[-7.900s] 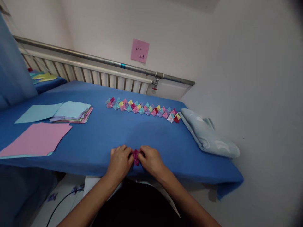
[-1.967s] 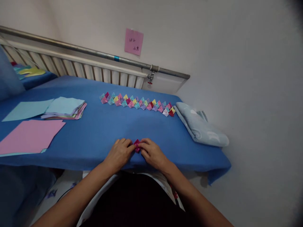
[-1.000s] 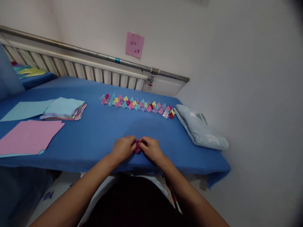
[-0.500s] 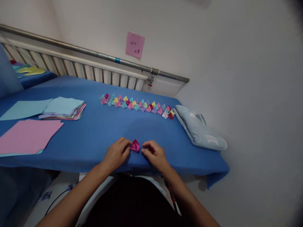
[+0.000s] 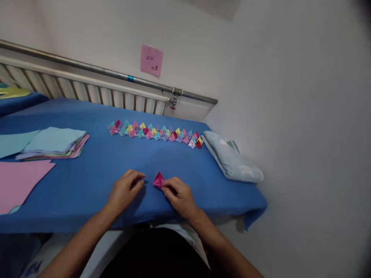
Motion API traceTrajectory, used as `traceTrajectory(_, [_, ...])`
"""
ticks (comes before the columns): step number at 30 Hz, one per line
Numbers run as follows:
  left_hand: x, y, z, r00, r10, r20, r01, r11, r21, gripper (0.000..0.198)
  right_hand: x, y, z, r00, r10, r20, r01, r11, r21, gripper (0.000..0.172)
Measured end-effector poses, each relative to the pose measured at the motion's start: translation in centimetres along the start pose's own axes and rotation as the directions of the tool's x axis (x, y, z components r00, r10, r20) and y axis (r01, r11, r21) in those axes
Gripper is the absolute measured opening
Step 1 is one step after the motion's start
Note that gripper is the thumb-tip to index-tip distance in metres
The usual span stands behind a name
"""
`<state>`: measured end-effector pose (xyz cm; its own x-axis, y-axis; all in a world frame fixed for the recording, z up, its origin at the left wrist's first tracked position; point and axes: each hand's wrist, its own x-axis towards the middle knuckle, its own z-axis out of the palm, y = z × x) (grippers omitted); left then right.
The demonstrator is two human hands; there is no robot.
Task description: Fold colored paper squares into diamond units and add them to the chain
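Note:
A small magenta folded-paper boat (image 5: 158,180) is at the front of the blue-covered table (image 5: 116,158). My right hand (image 5: 179,196) pinches its right corner between thumb and fingers. Left of the boat, my left hand (image 5: 124,190) is apart from it, thumb and fingers parted with nothing between them. Behind both hands, many-coloured folded-paper boats (image 5: 155,133) stand in close rows, pink, teal, yellow, purple and red among them.
At the left lie a stack of coloured paper (image 5: 58,141) and pink sheets (image 5: 23,183). A folded pale-blue blanket (image 5: 232,158) sits at the right end. Along the wall run a radiator (image 5: 104,95) and a pipe with a valve (image 5: 173,104). A pink note (image 5: 152,60) hangs above.
My left hand has come away from the magenta boat to the left. My right hand has closed on the boat's right corner. The view has shifted to the right.

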<state>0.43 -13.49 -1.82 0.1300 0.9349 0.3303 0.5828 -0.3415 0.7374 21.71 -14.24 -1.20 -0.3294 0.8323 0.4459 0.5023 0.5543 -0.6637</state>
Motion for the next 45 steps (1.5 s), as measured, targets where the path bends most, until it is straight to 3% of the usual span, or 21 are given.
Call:
traceTrajectory(3, [2.5,-0.5,-0.9,0.998,-0.056,-0.020,0.057,0.997,0.052,0.025,1.1,1.2,-1.5,0.997,0.015,-0.080,-0.020,0.998,-0.059,0.012])
traceTrajectory(6, [5.6,-0.5,-0.5,0.997,-0.081,0.010,0.080,0.993,0.091,0.024,2.3,3.0,-3.4,0.988,0.022,-0.153,-0.037,0.995,-0.093,0.012])
traceTrajectory(12, [11.3,0.0,4.1,0.992,-0.008,0.130,-0.010,0.991,0.132,0.019,4.8,7.3,-6.8,0.966,0.086,-0.244,-0.130,0.977,-0.168,0.012])
traceTrajectory(16, [13.4,-0.6,7.0,0.982,0.085,0.168,-0.104,0.988,0.111,0.021,7.7,10.5,-8.1,0.956,0.126,-0.264,-0.185,0.959,-0.216,0.012])
traceTrajectory(21, [13.8,-2.0,8.2,0.982,0.098,0.161,-0.113,0.990,0.087,0.023,11.2,14.2,-8.5,0.954,0.145,-0.264,-0.205,0.955,-0.216,0.013])
traceTrajectory(27, [13.6,-2.6,8.2,0.982,0.113,0.152,-0.115,0.993,0.005,0.021,12.4,16.8,-8.0,0.941,0.185,-0.284,-0.253,0.942,-0.222,0.015])
traceTrajectory(45, [13.5,-2.5,7.7,0.977,0.160,0.142,-0.164,0.986,0.011,0.023,12.8,17.4,-7.5,0.910,0.269,-0.314,-0.335,0.925,-0.178,0.013])
